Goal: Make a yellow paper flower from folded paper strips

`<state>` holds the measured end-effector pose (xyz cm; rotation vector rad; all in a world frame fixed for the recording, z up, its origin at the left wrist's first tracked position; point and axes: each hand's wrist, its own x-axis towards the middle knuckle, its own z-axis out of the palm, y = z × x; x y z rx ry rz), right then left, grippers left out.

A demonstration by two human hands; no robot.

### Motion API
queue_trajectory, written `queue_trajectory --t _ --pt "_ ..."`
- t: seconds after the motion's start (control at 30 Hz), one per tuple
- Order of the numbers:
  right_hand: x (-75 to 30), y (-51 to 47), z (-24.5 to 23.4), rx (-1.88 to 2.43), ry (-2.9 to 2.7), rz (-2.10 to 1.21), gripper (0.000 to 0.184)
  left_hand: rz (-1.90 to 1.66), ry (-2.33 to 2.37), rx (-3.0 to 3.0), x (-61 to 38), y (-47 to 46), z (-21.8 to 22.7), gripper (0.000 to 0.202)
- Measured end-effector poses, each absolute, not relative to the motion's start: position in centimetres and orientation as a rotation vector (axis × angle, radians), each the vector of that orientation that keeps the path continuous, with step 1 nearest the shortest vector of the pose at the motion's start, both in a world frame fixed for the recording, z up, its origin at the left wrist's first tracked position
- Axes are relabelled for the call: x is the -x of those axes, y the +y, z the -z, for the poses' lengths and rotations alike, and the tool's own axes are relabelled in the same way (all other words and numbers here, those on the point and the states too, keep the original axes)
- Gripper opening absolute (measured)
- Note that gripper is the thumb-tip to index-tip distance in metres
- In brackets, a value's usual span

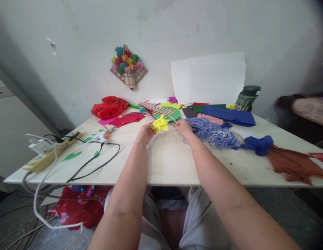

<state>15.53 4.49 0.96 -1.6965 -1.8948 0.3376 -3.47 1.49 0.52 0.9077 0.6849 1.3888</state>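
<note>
Pinched in the fingers of my left hand [148, 133] is a yellow crepe-paper flower [160, 124] with pointed petals, held just above the table. My right hand [183, 128] closes on the near end of a thin wooden stick [174, 120], which slants up and left towards the flower. Behind the flower lies a green round piece [176, 114] with a lattice of thin sticks [161, 110] across it. Whether the held stick touches the lattice or flower I cannot tell. A tangled heap of lilac yarn [213, 133] lies right beside my right hand.
On the left are a hot glue gun [104, 135], its black cord, a power strip [51, 152] and green paper leaves [71, 156]. Red plastic [109, 107], blue folded paper [229, 116], brown paper [294, 163] and a dark bottle [247, 98] lie or stand around. A flower ornament [128, 67] hangs behind.
</note>
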Motion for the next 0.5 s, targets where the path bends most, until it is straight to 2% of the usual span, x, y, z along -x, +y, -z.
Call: queue_trajectory --t 0.3,0.5 --pt "-15.46 4.36 -1.26 1.547 -1.81 -0.385 0.03 -1.362 0.749 -0.997 3.07 1.4 -0.35 0.031" --pt "-14.98 3.63 -1.7 1.332 -1.626 -0.83 0.03 -1.35 0.731 -1.039 2.68 1.23 -0.3 0.031"
